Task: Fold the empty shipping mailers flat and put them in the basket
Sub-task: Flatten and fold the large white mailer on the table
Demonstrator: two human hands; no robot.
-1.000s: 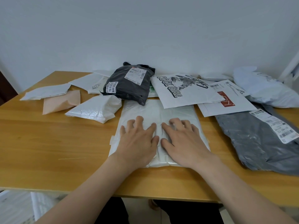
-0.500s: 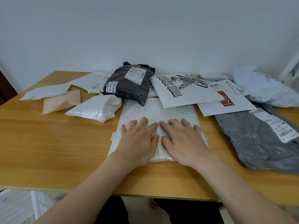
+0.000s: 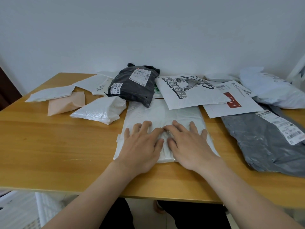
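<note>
White crinkled plastic mailer (image 3: 163, 113) lies flat on the light wooden table (image 3: 57, 146), right in front of you in the head view. Both your hands rest on it, palms down: left hand (image 3: 142, 146) & right hand (image 3: 189, 144) side by side, fingers straight & spread, gripping nothing. Its far edge sits under a black poly mailer w/ 2 white labels (image 3: 133, 86) & a white printed "COOL GIRL" mailer (image 3: 189, 93). Big grey poly mailer (image 3: 264, 142) lies to the right, apart from it. Puffy white mailer (image 3: 99, 111) & flat peach envelope (image 3: 66, 103) lie to the left. White latticed basket (image 3: 44, 207) shows bottom left, below the table's near edge.
</note>
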